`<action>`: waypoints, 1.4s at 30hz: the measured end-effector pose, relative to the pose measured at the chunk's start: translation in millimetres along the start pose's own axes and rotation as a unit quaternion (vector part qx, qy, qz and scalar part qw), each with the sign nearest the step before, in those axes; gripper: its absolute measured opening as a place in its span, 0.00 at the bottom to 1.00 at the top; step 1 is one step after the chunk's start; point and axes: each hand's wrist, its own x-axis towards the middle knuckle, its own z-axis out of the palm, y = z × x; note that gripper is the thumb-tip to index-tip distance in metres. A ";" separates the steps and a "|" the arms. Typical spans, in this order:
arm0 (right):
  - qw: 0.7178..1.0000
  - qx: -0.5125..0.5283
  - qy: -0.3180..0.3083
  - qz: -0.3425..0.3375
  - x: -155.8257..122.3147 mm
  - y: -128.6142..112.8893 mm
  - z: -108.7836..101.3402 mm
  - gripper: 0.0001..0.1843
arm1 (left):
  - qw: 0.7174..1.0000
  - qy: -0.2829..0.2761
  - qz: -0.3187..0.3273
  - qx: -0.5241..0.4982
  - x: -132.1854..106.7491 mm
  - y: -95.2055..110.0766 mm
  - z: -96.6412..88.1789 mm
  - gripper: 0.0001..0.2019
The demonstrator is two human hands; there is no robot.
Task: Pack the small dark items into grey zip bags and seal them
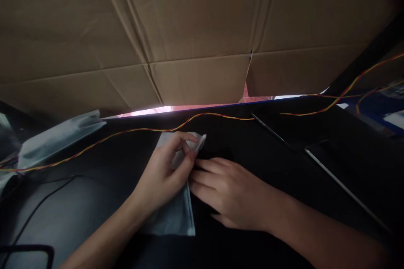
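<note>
My left hand (164, 172) pinches the upper edge of a small translucent plastic bag (176, 214) that lies on the dark table (94, 201). Thumb and forefinger are closed on the bag's top corner. My right hand (227, 191) lies beside it on the right, fingers stretched out and pointing left, their tips at the bag's edge. What lies under the right fingers is too dark to make out.
A large brown cardboard box (195, 29) hangs over the far side of the table. A twisted red-yellow wire (132, 131) runs across the table behind the hands. Another clear plastic bag (59, 134) lies at left. Dark flat panels with thin bright edges (334, 176) lie at right. A black cable (38, 206) curves at lower left.
</note>
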 end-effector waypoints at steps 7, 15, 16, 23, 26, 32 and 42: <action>0.998 -0.013 -0.016 -0.061 1.4 1.7 -3.2 0.08 | 0.995 -0.058 -0.011 -0.075 2.8 -5.1 -1.8 0.08; 0.999 0.038 0.004 -0.024 -4.0 5.9 3.1 0.19 | 0.966 -0.241 0.068 -0.069 1.8 -13.2 -31.2 0.26; 0.999 0.045 0.020 0.006 -4.5 6.4 3.2 0.24 | 0.964 -0.251 0.066 -0.056 2.2 -17.8 -35.4 0.30; 0.996 0.068 -0.020 0.051 -3.7 8.6 -6.5 0.22 | 0.954 -0.292 0.054 -0.038 0.9 -35.0 -30.6 0.53; 0.997 0.072 -0.019 -0.032 -3.2 7.6 -3.8 0.22 | 0.948 -0.294 0.071 -0.098 -2.5 -26.1 -22.4 0.50; 0.995 0.044 0.044 0.074 -0.3 -4.5 9.5 0.17 | 0.952 -0.261 0.088 -0.133 -9.1 -11.1 -15.7 0.36; 0.995 0.053 0.002 0.079 -5.2 9.3 2.9 0.18 | 0.946 -0.309 0.084 0.046 -4.3 -24.0 -21.4 0.67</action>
